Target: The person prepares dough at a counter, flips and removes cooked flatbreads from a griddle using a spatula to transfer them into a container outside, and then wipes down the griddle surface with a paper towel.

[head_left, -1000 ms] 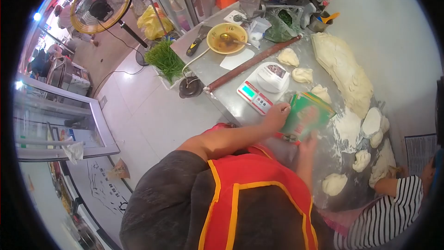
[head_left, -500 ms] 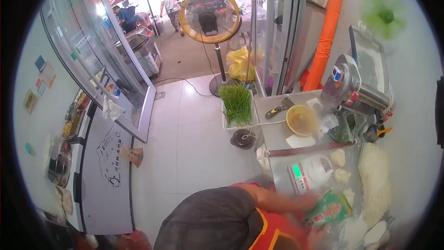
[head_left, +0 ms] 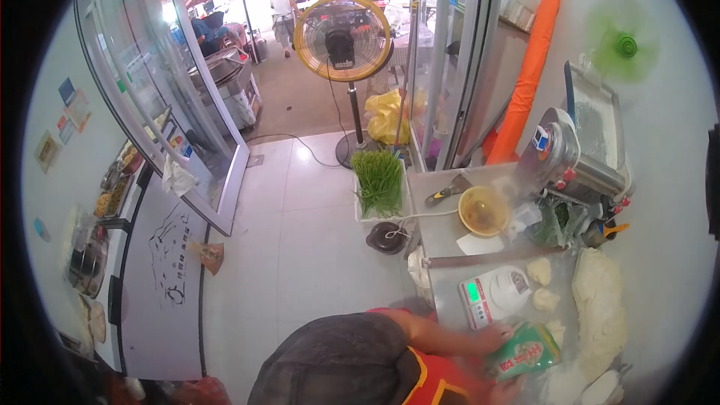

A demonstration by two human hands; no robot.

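A green packet [head_left: 529,349] with red and white print lies over the steel worktop at the lower right. My left hand [head_left: 495,338] is closed on its upper left edge. At the packet's lower edge is my right hand [head_left: 508,388], blurred and partly hidden near the bottom of the view, seeming to hold it from below. Just above the packet stands a red and white scale [head_left: 474,306] with a lit green display and a white container [head_left: 508,290] on it. Small dough pieces [head_left: 545,300] sit to the right of the scale.
A long dough slab [head_left: 600,307] lies along the wall. Beyond the scale are a rolling pin [head_left: 480,259], a yellow bowl [head_left: 484,211] and a scraper [head_left: 442,194]. Greens [head_left: 379,181] stand in a floor crate, near a fan [head_left: 343,37]. Two people are outside.
The view has swung up toward the doorway, so the worktop and my hands now appear lower right. Both hands stay at the green packet. A person outside has walked farther off.
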